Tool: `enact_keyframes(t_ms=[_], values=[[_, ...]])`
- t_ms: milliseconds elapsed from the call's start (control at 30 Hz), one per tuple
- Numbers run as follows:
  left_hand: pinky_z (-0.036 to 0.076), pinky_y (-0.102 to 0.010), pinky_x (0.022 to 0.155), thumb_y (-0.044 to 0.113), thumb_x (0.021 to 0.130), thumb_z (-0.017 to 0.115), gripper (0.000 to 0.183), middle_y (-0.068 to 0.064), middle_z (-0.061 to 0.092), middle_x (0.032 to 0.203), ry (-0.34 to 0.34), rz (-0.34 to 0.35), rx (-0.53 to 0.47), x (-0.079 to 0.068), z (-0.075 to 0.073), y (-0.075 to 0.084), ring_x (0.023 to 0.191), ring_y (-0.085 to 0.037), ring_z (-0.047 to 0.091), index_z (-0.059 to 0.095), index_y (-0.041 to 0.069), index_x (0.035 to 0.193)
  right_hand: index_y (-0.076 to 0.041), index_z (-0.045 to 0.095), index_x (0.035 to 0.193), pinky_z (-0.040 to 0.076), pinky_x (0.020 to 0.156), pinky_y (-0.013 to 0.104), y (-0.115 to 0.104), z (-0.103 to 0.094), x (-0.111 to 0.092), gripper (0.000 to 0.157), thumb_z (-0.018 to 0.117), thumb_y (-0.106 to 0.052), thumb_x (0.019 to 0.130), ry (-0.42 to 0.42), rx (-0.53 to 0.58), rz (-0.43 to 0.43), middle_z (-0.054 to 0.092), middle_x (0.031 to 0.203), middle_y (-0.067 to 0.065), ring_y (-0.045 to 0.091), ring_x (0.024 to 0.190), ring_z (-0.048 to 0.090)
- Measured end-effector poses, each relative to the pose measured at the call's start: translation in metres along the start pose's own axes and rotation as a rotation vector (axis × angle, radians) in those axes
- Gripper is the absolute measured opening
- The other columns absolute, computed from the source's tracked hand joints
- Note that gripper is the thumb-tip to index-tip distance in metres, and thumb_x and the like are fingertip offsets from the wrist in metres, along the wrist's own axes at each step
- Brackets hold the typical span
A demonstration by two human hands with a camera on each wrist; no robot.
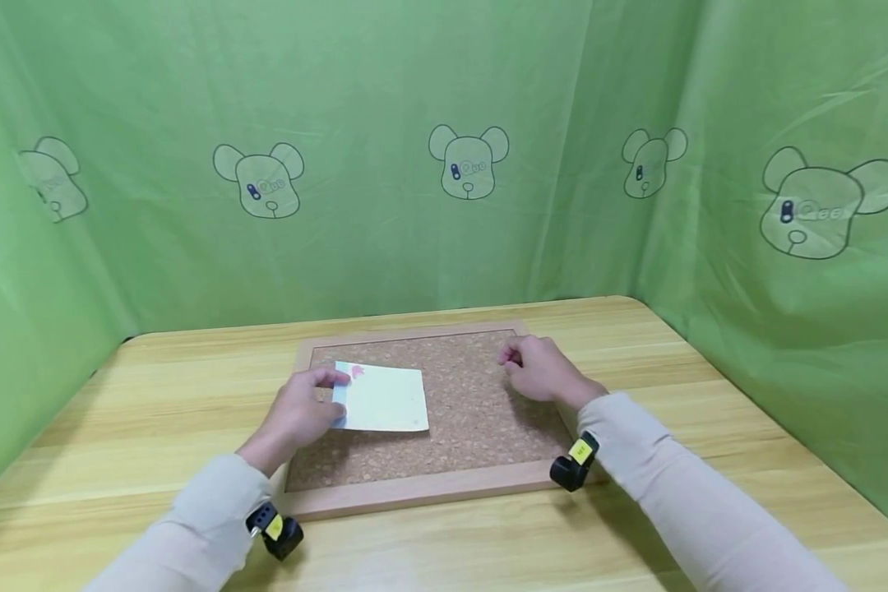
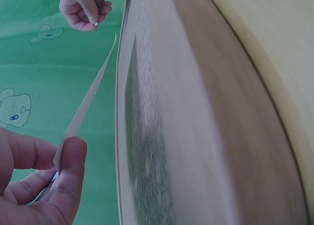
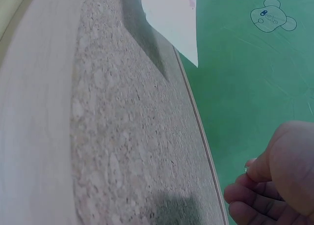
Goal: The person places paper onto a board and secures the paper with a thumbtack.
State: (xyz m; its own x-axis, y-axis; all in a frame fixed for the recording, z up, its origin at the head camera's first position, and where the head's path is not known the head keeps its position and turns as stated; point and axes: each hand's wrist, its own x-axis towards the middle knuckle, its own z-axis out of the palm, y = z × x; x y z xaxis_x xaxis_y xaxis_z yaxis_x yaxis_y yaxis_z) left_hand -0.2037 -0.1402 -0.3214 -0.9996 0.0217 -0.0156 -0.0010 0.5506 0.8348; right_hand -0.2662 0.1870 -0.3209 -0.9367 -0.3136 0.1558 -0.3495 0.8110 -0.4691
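- Left hand (image 1: 299, 407): thumb and fingers pinch the card (image 1: 385, 400) at its left edge, which is bluish with a pink motif at the upper corner.
- Card: held over the left half of the cork board (image 1: 481, 436), long axis running left to right, free end pointing right toward the other hand. The left wrist view shows the sheet slanted and slightly curved, raised off the cork at the gripped end; contact at the free end cannot be told.
- Cork board: long axis left to right, wooden frame on the table (image 1: 400, 555). A strip of cork separates the card's lower edge from the front rail; a broader stretch of cork lies between its right edge and the right hand.
- Right hand (image 1: 543, 374): above the board's right side, apart from the card, fingertips pinching a small pale object (image 3: 246, 170), too small to identify.
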Motion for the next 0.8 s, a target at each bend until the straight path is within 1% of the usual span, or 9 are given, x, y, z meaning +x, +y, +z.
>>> enact_keyframes(t_ms=[100, 233, 333, 367, 433, 500, 600, 667, 800], values=[[0.054, -0.029, 0.067, -0.01, 0.081, 0.061, 0.043, -0.021, 0.052, 0.131, -0.005, 0.002, -0.009, 0.001, 0.002, 0.001, 0.094, -0.028, 0.057, 0.06, 0.0, 0.122, 0.001, 0.065, 0.096, 0.047, 0.06, 0.03, -0.003, 0.0, 0.0, 0.013, 0.053, 0.0, 0.089, 0.002, 0.004, -0.003, 0.059, 0.077, 0.005, 0.019, 0.068, 0.053], [0.051, -0.028, 0.061, -0.01, 0.081, 0.061, 0.042, -0.02, 0.052, 0.132, -0.003, 0.001, -0.007, 0.003, 0.005, 0.003, 0.079, -0.022, 0.055, 0.06, 0.001, 0.122, 0.001, 0.065, 0.095, 0.047, 0.062, 0.031, -0.006, 0.001, 0.001, 0.013, 0.053, 0.0, 0.088, 0.01, 0.012, -0.008, 0.06, 0.078, 0.005, 0.019, 0.069, 0.054], [0.048, -0.028, 0.059, -0.01, 0.081, 0.061, 0.042, -0.02, 0.053, 0.132, -0.003, 0.008, -0.01, 0.003, 0.007, 0.005, 0.075, -0.022, 0.052, 0.06, 0.001, 0.122, 0.0, 0.065, 0.095, 0.048, 0.064, 0.032, -0.008, 0.002, 0.003, 0.013, 0.054, -0.001, 0.088, 0.015, 0.011, -0.01, 0.06, 0.079, 0.005, 0.019, 0.071, 0.054], [0.048, -0.028, 0.059, -0.01, 0.081, 0.061, 0.042, -0.02, 0.053, 0.131, -0.003, 0.012, -0.01, 0.003, 0.008, 0.006, 0.077, -0.021, 0.052, 0.06, 0.001, 0.122, 0.0, 0.065, 0.095, 0.048, 0.065, 0.032, -0.009, 0.002, 0.003, 0.013, 0.053, -0.001, 0.088, 0.015, 0.01, -0.013, 0.06, 0.079, 0.005, 0.02, 0.072, 0.055], [0.047, -0.028, 0.058, -0.01, 0.081, 0.061, 0.042, -0.02, 0.053, 0.131, -0.005, 0.018, -0.016, 0.003, 0.01, 0.007, 0.073, -0.021, 0.051, 0.061, 0.0, 0.122, 0.0, 0.065, 0.094, 0.048, 0.066, 0.033, -0.01, 0.002, 0.003, 0.013, 0.054, 0.0, 0.088, 0.018, 0.005, -0.016, 0.06, 0.079, 0.005, 0.02, 0.073, 0.055], [0.047, -0.028, 0.058, -0.01, 0.081, 0.061, 0.042, -0.02, 0.053, 0.13, -0.007, 0.018, -0.018, 0.004, 0.012, 0.007, 0.075, -0.022, 0.051, 0.061, 0.0, 0.121, 0.0, 0.065, 0.094, 0.049, 0.066, 0.033, -0.011, 0.003, 0.003, 0.013, 0.054, 0.0, 0.088, 0.017, 0.002, -0.019, 0.06, 0.08, 0.005, 0.02, 0.073, 0.055], [0.047, -0.028, 0.057, -0.009, 0.081, 0.062, 0.042, -0.019, 0.053, 0.13, -0.008, 0.013, -0.019, 0.006, 0.015, 0.008, 0.066, -0.019, 0.05, 0.061, 0.001, 0.122, 0.0, 0.065, 0.093, 0.048, 0.066, 0.033, -0.012, 0.003, 0.004, 0.012, 0.054, 0.0, 0.088, 0.021, -0.005, -0.028, 0.06, 0.081, 0.005, 0.02, 0.073, 0.055], [0.047, -0.028, 0.058, -0.009, 0.08, 0.062, 0.042, -0.019, 0.054, 0.13, -0.008, 0.013, -0.016, 0.006, 0.017, 0.009, 0.07, -0.02, 0.051, 0.061, 0.001, 0.122, 0.0, 0.065, 0.093, 0.048, 0.066, 0.033, -0.013, 0.004, 0.004, 0.012, 0.054, 0.0, 0.088, 0.02, -0.007, -0.028, 0.06, 0.081, 0.005, 0.02, 0.073, 0.055], [0.046, -0.027, 0.057, -0.01, 0.079, 0.063, 0.043, -0.019, 0.054, 0.13, -0.008, 0.015, -0.031, 0.007, 0.021, 0.011, 0.073, -0.021, 0.05, 0.062, 0.001, 0.12, 0.0, 0.065, 0.094, 0.049, 0.066, 0.033, -0.014, 0.005, 0.005, 0.012, 0.054, 0.0, 0.088, 0.021, 0.001, -0.026, 0.06, 0.081, 0.006, 0.02, 0.072, 0.055]])
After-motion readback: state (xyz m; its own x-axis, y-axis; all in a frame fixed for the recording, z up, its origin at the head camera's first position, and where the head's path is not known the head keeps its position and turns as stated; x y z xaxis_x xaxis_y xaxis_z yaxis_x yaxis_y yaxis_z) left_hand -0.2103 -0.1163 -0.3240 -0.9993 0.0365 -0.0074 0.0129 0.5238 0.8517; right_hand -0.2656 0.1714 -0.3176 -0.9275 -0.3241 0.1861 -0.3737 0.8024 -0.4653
